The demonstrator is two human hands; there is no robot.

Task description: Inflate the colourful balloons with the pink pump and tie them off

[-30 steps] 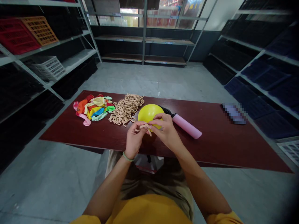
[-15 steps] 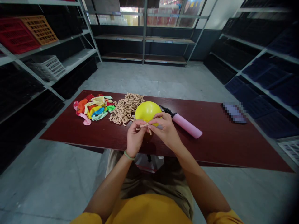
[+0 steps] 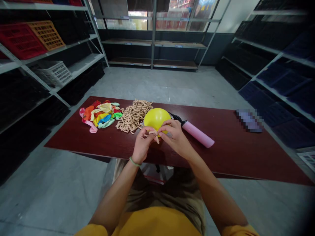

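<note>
An inflated yellow balloon (image 3: 157, 118) is just beyond my hands, above the dark red table (image 3: 241, 150). My left hand (image 3: 143, 142) pinches a short beige cord (image 3: 157, 138) beside the balloon's near end. My right hand (image 3: 176, 136) has its fingertips pressed together at the right side of that cord; whether they grip the cord or the balloon's neck is too small to tell. Left of the balloon lies a heap of beige cords (image 3: 134, 116). Farther left is a pile of uninflated coloured balloons (image 3: 102, 114). A pink pump (image 3: 199, 133) with a black end lies to the right.
A blurred-out flat object (image 3: 249, 120) lies at the table's right end. Metal shelves with red (image 3: 21, 39), orange (image 3: 46, 34) and white crates (image 3: 57, 72) stand at the left. Dark bins line the right-hand shelves.
The fingers of my right hand have shifted slightly right, away from the cord's knot. My left hand still pinches the cord. The whole view has moved a little.
</note>
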